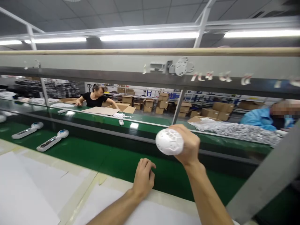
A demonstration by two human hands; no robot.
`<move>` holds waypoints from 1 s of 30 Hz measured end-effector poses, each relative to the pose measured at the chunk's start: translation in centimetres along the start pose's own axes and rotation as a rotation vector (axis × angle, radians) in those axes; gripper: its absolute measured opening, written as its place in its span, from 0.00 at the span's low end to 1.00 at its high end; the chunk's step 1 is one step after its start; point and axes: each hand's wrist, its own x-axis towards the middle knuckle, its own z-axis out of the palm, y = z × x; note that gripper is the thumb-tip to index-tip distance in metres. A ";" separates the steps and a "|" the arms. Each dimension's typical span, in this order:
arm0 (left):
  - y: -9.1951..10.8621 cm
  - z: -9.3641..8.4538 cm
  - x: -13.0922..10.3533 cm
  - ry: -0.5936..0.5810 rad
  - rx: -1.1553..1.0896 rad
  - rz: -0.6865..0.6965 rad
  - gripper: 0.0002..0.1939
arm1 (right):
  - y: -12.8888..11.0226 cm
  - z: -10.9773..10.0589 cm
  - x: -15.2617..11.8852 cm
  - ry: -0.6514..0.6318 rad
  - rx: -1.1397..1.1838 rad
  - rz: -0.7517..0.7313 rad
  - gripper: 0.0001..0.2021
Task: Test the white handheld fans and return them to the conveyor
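My right hand is closed around a white plastic part with a round, patterned end, raised above the green conveyor belt. Lower and to the left, my left hand rests by the near edge of the belt, fingers apart and slightly curled, holding nothing. On the belt at the left lie two long white devices, one nearer and another farther left, each with a round head showing some blue.
White sheets cover the near table. A metal post slants at the right. Across the belt, one person reaches over cardboard, and another in blue is beside a pile of small parts.
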 end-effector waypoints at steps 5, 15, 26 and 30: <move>0.5 -0.1 0.1 -0.006 0.037 0.055 0.17 | -1.4 0.9 1.0 0.091 0.011 -0.038 0.03; -1.7 0.1 0.6 0.046 0.041 0.110 0.12 | 3.9 5.9 -5.7 -0.499 -0.154 1.104 0.15; 1.9 0.6 -1.5 0.153 -0.141 -0.192 0.07 | 0.4 2.9 -12.7 -0.345 -0.223 1.135 0.10; 3.9 1.8 -4.1 0.090 -0.256 -0.351 0.06 | -1.8 1.4 -16.6 -0.222 -0.127 1.140 0.14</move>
